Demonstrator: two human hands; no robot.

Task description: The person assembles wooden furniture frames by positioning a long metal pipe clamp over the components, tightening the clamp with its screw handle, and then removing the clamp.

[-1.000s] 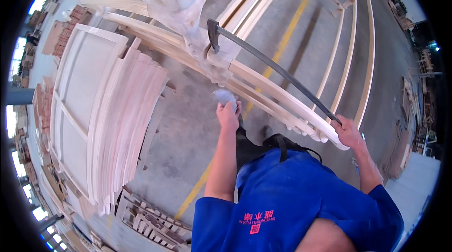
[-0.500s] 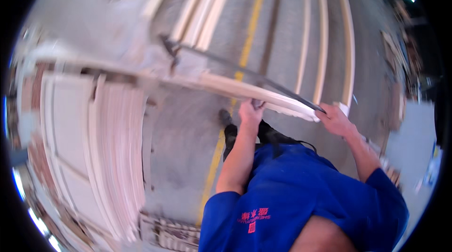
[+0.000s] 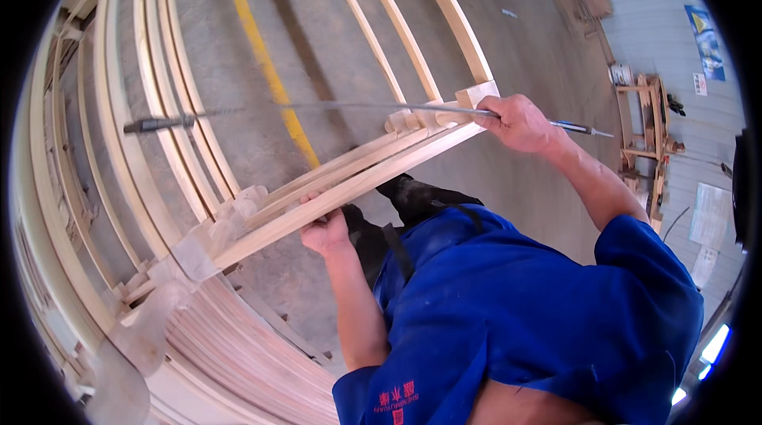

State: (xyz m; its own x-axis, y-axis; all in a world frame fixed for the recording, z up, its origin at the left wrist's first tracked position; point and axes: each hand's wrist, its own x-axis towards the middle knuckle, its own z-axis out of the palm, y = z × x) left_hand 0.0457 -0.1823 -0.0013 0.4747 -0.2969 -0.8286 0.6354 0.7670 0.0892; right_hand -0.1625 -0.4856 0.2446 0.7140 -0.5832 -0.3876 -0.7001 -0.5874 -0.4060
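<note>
My right hand (image 3: 517, 123) is closed around a long thin metal bar clamp (image 3: 444, 109), right beside the corner of a pale wooden frame. The clamp reaches across above the frame, with its dark jaw (image 3: 159, 123) at the far left and a thin tip sticking out past my wrist. Below the bar runs the frame's near wooden rail (image 3: 357, 179), slanting up to the right. My left hand (image 3: 325, 230) grips this rail from underneath, its fingertips partly hidden behind the wood.
Long wooden rails (image 3: 456, 16) stretch away from the near rail over the grey floor with its yellow line (image 3: 258, 44). Pale wrapping (image 3: 190, 254) covers a corner at left. Stacked boards (image 3: 254, 338) lie at lower left. A wooden rack (image 3: 651, 127) stands by the right wall.
The view has turned, bringing the right wall into sight. My right hand still holds the clamp at the frame's corner, and my left hand is still at the near rail.
</note>
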